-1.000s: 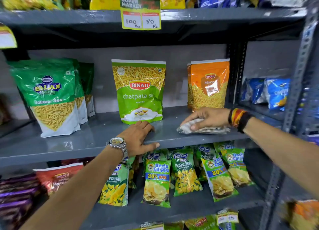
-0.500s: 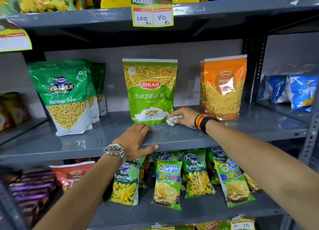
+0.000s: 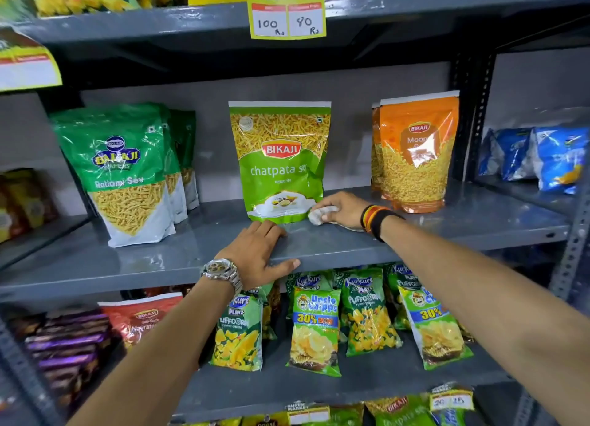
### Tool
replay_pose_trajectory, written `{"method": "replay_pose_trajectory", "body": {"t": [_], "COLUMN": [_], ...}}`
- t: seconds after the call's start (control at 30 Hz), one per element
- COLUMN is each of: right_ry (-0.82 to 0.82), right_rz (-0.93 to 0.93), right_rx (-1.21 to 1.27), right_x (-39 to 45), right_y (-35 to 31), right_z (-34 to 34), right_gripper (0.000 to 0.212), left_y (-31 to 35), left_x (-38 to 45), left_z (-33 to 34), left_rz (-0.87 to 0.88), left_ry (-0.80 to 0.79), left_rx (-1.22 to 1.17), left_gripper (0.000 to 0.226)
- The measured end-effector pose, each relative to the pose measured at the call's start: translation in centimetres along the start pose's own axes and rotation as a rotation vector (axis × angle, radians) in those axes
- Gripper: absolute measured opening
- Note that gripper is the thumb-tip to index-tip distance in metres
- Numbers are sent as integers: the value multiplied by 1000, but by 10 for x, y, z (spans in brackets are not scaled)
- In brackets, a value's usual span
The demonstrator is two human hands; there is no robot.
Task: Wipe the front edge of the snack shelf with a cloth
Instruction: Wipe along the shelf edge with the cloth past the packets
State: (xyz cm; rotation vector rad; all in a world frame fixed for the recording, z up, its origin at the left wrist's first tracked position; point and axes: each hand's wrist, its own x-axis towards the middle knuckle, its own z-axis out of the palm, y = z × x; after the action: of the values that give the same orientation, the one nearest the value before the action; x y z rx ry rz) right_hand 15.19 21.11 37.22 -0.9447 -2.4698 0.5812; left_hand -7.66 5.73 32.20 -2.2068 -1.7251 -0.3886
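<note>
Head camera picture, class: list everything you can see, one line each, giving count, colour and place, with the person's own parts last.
Grey metal snack shelf: one, grey, middle tier.
White crumpled cloth: one, white, on the shelf beside the chatpata pouch.
Green Bikaji chatpata sev pouch: one, green, shelf centre.
Green Balaji Ratlami sev pouches: at least three, green and white, shelf left.
Orange Bikaji pouches: two, orange, shelf right.
Yellow-green price tag: one, on the upper shelf edge.
Green snack packets: several, on the lower shelf.
Blue packets: several, far right.
Left hand: wears a watch, rests on the front edge.
Right hand: holds the cloth.
</note>
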Motion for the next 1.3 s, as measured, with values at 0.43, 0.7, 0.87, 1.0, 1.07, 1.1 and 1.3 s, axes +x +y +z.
{"method": "replay_pose_trajectory", "body": {"t": [0.43, 0.7, 0.87, 1.0, 1.07, 1.1, 1.3], "right_ry": [-134, 92, 10, -79, -79, -67, -99], "right_rz": [-13, 16, -15, -70, -92, -97, -153], "right_rx": [75, 34, -34, -95, -45, -10, 64], "right_x": [-135, -107, -70, -58, -63, -68, -116], "right_y": [-13, 24, 45, 72, 87, 92, 104], "right_z": [-69, -126, -110, -93, -85, -83, -93], "right_gripper": [32, 33, 35, 30, 30, 30, 28], "left_y": [2, 44, 98, 116, 117, 118, 121], "left_x": [0, 14, 54, 65, 64, 64, 65], "left_z": [-5, -6, 3, 17, 18, 18, 16], "left_rz": [-1, 17, 15, -22, -33, -37, -53], "left_ry": [-22, 33, -6, 8, 12, 7, -10], "left_rx": [-6, -29, 7, 31, 35, 45, 81], "left_gripper": [81, 82, 84, 82, 79, 79, 79]}}
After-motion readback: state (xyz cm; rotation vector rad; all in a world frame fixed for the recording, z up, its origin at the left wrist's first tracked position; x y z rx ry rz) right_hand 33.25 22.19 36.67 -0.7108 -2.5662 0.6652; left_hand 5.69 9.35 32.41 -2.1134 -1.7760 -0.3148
